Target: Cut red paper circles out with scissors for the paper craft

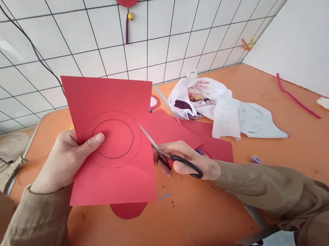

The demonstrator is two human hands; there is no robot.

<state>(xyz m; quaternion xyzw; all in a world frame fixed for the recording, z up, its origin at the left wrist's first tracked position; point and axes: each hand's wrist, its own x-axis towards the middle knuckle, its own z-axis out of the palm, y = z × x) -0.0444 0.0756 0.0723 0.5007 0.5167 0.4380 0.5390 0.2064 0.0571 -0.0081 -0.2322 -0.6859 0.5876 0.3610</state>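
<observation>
Head view: holding up red paper point(119, 148) with two drawn circles point(111, 119), above the orange counter point(172, 240), with the fingers point(93, 144) of the left hand point(64, 157) clamped on its left side. Gripping black-handled scissors point(160, 150) in the right hand point(189, 156), with fingers wrapped round the handles point(188, 164) and the tip point(140, 124) by the bigger circle.

Creased, long brown sleeves point(258, 185).

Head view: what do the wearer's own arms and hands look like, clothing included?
The left sleeve and right sleeve are long, plain khaki-brown and creased, reaching the wrists. The left hand and right hand are ungloved; no watch or ring shows, though some fingers are hidden.
</observation>
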